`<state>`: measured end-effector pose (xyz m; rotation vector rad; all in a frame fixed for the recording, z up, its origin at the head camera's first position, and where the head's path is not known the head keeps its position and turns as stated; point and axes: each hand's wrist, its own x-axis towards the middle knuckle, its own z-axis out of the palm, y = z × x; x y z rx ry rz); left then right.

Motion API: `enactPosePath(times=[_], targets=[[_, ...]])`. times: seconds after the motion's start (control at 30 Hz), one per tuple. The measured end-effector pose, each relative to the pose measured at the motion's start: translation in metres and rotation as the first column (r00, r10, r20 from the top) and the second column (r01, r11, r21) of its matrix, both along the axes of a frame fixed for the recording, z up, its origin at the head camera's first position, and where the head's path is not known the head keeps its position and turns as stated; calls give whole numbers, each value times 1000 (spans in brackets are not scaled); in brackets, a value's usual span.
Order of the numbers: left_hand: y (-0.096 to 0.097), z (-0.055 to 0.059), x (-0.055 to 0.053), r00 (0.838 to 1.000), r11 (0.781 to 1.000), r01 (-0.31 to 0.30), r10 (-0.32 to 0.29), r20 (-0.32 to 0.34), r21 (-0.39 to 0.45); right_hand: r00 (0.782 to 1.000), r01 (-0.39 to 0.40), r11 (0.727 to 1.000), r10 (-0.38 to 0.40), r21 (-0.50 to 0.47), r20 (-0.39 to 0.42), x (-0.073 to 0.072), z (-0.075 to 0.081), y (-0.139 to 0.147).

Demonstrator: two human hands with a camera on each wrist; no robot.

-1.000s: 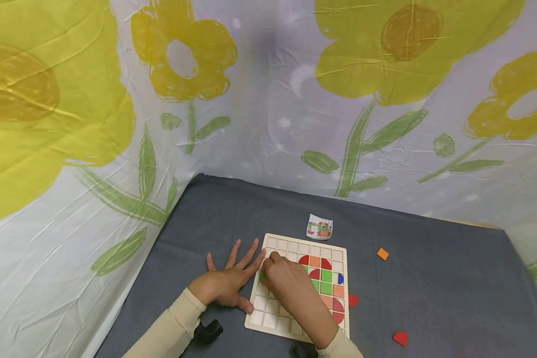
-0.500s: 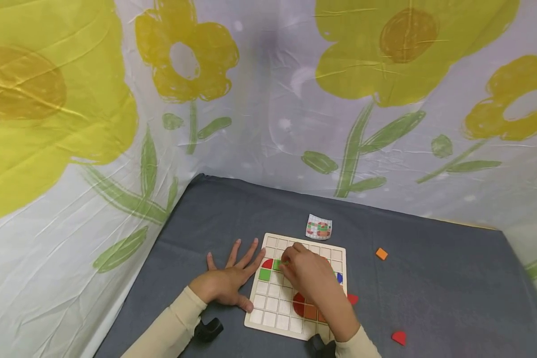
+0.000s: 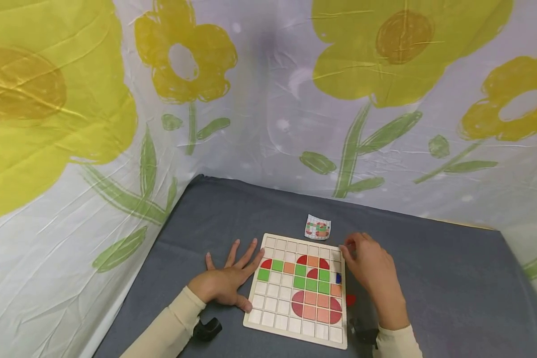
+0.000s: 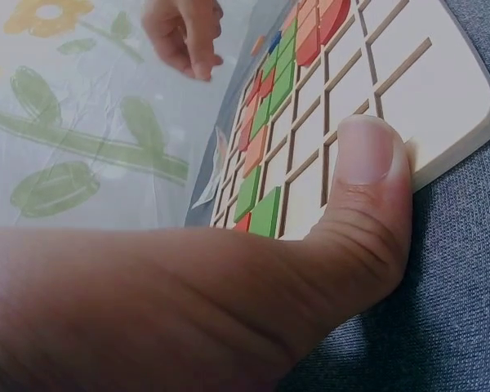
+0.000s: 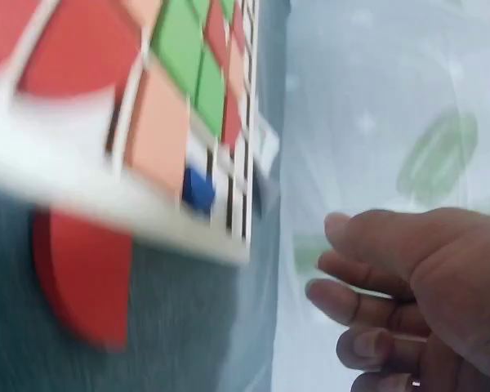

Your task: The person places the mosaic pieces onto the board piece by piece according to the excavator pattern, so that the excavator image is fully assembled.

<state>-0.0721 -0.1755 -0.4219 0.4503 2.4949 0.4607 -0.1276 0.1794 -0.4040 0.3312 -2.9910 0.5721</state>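
Observation:
A pale wooden grid board (image 3: 275,318) lies on the dark cloth, with red rounded pieces, green squares (image 3: 311,285) and salmon squares (image 3: 289,267) set in its cells. My left hand (image 3: 228,285) rests spread along the board's left edge; in the left wrist view its thumb (image 4: 367,163) presses the board's border. Over the cloth just beyond the right border hangs my right hand (image 3: 371,263). In the right wrist view its fingers (image 5: 371,343) are loosely bent with nothing between them. A small blue piece (image 3: 338,278) sits in a right-hand cell.
Behind the board lies a small printed card (image 3: 317,227) with a coloured grid pattern. A loose red rounded piece (image 5: 90,278) lies on the cloth beside the right border. Flower-printed curtain (image 3: 268,99) rises behind the table.
My right hand has moved from the board's left cells to past its right border, uncovering a salmon square beside the green one. An orange square on the cloth is now hidden. The left hand stays put.

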Motion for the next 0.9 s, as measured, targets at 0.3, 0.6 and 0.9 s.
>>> enactPosePath(times=[0.3, 0.6, 0.9], targets=[[0, 4, 4, 1000, 1000, -18, 18, 12, -10, 987, 124, 991, -128, 47, 102, -7, -9, 43], [0, 4, 5, 1000, 1000, -15, 15, 6, -6, 965, 175, 981, -187, 80, 186, -14, -17, 63], [1, 5, 3, 1000, 1000, -9, 9, -6, 4, 961, 184, 979, -198, 90, 194, -14, -15, 65]])
